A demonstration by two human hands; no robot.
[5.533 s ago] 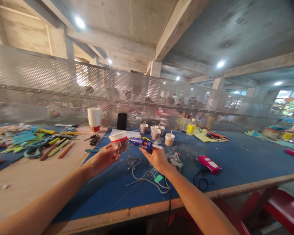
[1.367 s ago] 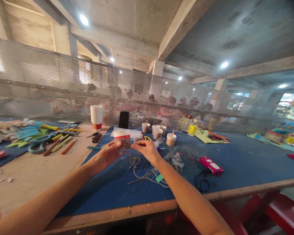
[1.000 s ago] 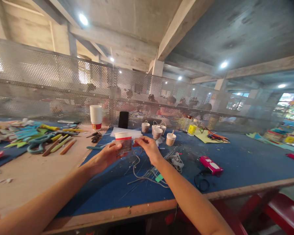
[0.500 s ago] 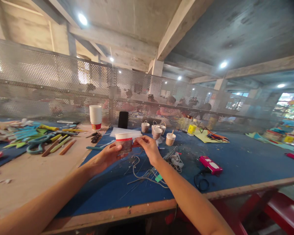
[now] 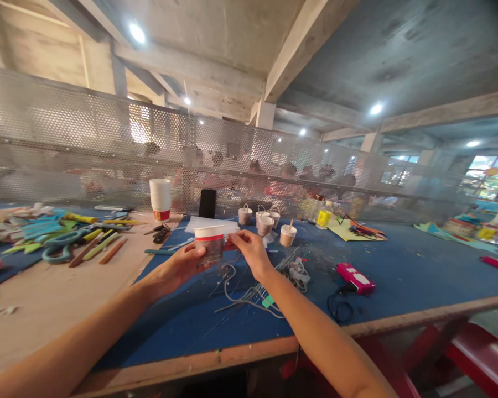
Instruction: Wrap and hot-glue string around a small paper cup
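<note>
Paper is what we hold: a small white paper cup with a red band, raised upright above the blue felt table. Our left hand wraps its far-left wall, fingers closed on it; our right hand pinches at its right rim, perhaps on a cord, too small to tell. Light and thin-walled, it would crush easily, so we judge the stiffer rim the best hold. Right of the cup lies a pink glue gun.

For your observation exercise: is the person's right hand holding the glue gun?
No: the right hand pinches at the side of the paper cup held by the left hand.
</note>
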